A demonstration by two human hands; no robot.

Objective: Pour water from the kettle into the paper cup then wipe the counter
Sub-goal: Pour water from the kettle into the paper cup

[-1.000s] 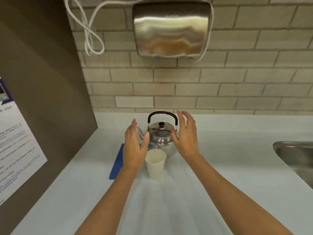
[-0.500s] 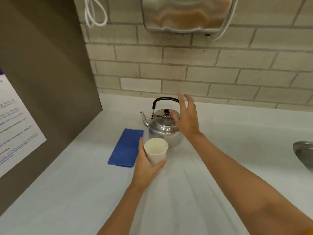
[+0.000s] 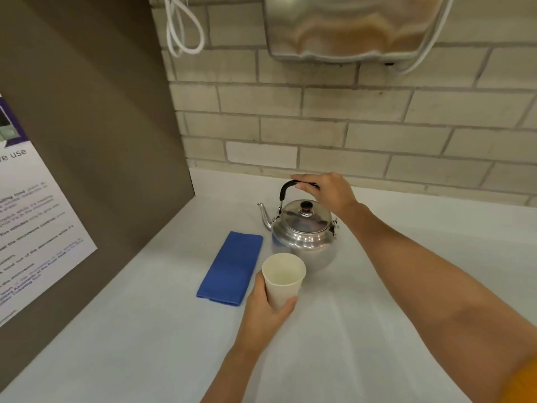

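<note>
A shiny steel kettle (image 3: 303,231) with a black handle stands on the white counter (image 3: 363,330), spout pointing left. My right hand (image 3: 325,191) is closed over the top of its handle. An empty white paper cup (image 3: 283,279) stands just in front of the kettle, and my left hand (image 3: 266,312) grips it from the near side. A folded blue cloth (image 3: 232,267) lies flat on the counter, left of the cup and kettle.
A brown panel (image 3: 93,141) with a printed notice (image 3: 32,228) walls off the left side. A brick wall (image 3: 348,132) runs along the back, with a metal hand dryer (image 3: 348,27) and a looped white cord (image 3: 183,30) above.
My right hand rose from the kettle's side and closed on its handle. My left hand took hold of the cup. The camera tipped down and closer.
</note>
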